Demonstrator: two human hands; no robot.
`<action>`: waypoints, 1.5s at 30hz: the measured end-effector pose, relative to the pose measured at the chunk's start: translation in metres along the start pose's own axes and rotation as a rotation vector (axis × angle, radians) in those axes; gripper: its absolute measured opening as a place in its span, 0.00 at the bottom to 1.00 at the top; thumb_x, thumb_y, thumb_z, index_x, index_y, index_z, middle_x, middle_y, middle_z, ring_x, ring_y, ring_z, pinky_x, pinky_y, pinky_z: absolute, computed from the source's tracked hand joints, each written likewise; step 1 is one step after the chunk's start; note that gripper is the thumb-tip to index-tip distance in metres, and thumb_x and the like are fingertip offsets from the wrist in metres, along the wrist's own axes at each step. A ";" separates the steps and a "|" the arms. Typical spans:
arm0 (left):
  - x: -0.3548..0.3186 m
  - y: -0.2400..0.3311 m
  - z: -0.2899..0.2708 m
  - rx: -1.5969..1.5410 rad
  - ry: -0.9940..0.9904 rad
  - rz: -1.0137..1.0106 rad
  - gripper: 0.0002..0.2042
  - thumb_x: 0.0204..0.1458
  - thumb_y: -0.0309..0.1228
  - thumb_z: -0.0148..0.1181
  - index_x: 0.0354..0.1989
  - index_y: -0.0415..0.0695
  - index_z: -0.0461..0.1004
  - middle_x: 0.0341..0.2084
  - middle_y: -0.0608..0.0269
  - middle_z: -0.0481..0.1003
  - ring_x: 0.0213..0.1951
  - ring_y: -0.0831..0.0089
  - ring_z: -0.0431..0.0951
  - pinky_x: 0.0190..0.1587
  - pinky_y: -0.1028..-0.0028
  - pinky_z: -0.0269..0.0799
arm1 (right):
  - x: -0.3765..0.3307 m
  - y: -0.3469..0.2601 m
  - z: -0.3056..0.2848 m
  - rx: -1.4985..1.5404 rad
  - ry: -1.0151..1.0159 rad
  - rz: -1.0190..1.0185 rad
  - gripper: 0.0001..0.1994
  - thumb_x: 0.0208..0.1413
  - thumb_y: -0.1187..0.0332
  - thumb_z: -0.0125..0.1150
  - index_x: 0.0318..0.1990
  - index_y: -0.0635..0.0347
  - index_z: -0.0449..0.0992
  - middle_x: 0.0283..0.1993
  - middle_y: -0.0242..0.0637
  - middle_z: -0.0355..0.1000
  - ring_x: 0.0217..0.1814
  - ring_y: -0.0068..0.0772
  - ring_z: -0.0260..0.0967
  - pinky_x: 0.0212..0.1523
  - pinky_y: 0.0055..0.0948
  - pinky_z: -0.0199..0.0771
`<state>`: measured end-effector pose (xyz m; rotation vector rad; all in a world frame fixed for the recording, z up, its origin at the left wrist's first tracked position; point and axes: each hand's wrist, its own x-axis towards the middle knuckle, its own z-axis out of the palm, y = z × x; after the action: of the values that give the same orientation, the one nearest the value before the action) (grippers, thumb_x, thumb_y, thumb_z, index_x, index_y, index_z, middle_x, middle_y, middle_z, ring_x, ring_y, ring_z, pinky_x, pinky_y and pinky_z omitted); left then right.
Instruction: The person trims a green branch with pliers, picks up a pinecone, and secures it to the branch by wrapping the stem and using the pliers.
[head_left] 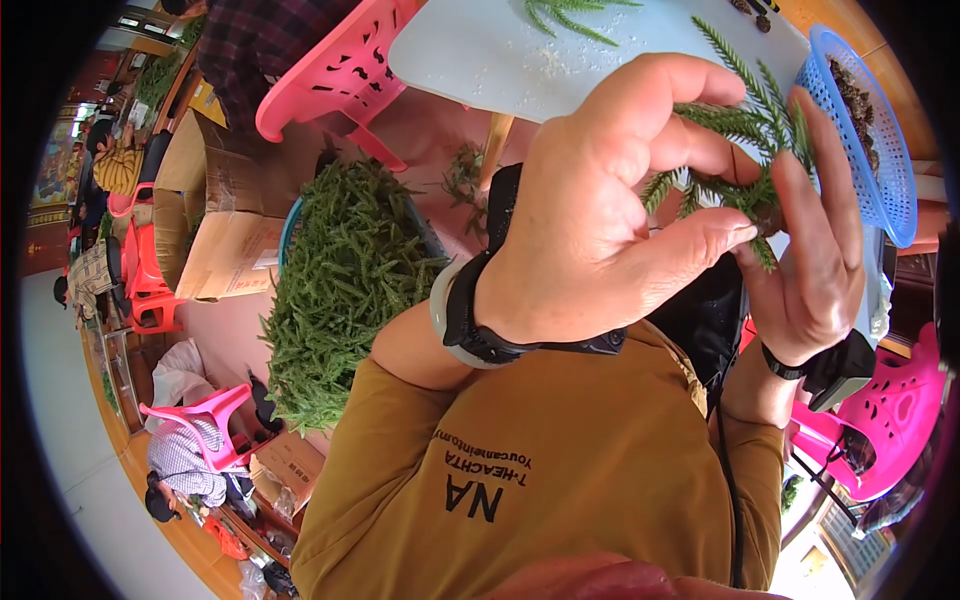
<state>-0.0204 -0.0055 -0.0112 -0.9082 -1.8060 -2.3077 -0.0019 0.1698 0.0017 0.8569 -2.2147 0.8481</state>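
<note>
A green artificial pine sprig (pixel 745 125) with spread needle branches is held up between both hands at the upper right. My left hand (pixel 590 220) has its thumb bent in at the sprig's base and its fingers curled round the branches. From the other side, my right hand (pixel 815 260) pinches the same base with its thumb and fingers. Something small and brown shows at that base, largely covered by the fingers, so its kind is unclear. Behind the hands, a blue perforated basket (pixel 900 205) with brown pine cones (pixel 853 100) stands near the right fingertips.
A pale table (pixel 450 60) bears another green sprig (pixel 575 18) and white crumbs. Left of me stands a container heaped with green sprigs (pixel 340 290), beside an open cardboard box (pixel 230 245). A pink chair (pixel 325 65) and a magenta chair (pixel 895 430) flank me; several people sit at far left.
</note>
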 end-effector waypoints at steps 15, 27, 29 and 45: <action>0.000 -0.002 0.013 -0.119 0.179 -0.063 0.18 0.42 0.22 0.60 0.42 0.36 0.65 0.27 0.62 0.75 0.30 0.83 0.73 0.25 0.85 0.63 | -0.010 -0.004 0.002 0.165 0.048 0.133 0.23 0.37 0.72 0.68 0.43 0.72 0.71 0.47 0.50 0.67 0.47 0.39 0.66 0.49 0.29 0.66; -0.005 -0.004 0.019 0.029 0.224 -0.095 0.04 0.43 0.24 0.58 0.24 0.38 0.69 0.20 0.58 0.71 0.23 0.67 0.71 0.25 0.73 0.63 | -0.021 -0.008 0.021 0.663 0.257 0.384 0.24 0.35 0.79 0.68 0.45 0.70 0.70 0.47 0.43 0.66 0.48 0.30 0.65 0.48 0.25 0.66; -0.001 -0.011 0.018 0.245 0.216 0.159 0.04 0.44 0.24 0.57 0.23 0.38 0.69 0.19 0.58 0.70 0.22 0.65 0.69 0.24 0.72 0.62 | -0.021 -0.009 0.021 0.671 0.275 0.389 0.24 0.35 0.79 0.68 0.45 0.70 0.70 0.47 0.43 0.66 0.48 0.30 0.65 0.48 0.25 0.66; -0.005 -0.006 0.026 0.204 0.250 0.090 0.07 0.43 0.28 0.60 0.22 0.42 0.69 0.16 0.62 0.67 0.20 0.65 0.65 0.27 0.70 0.59 | -0.022 -0.016 0.018 0.643 0.257 0.413 0.23 0.37 0.81 0.66 0.46 0.69 0.69 0.46 0.41 0.65 0.47 0.28 0.65 0.47 0.24 0.67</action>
<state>-0.0084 0.0188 -0.0153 -0.6257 -1.8107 -2.0329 0.0179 0.1553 -0.0198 0.5115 -1.9254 1.8210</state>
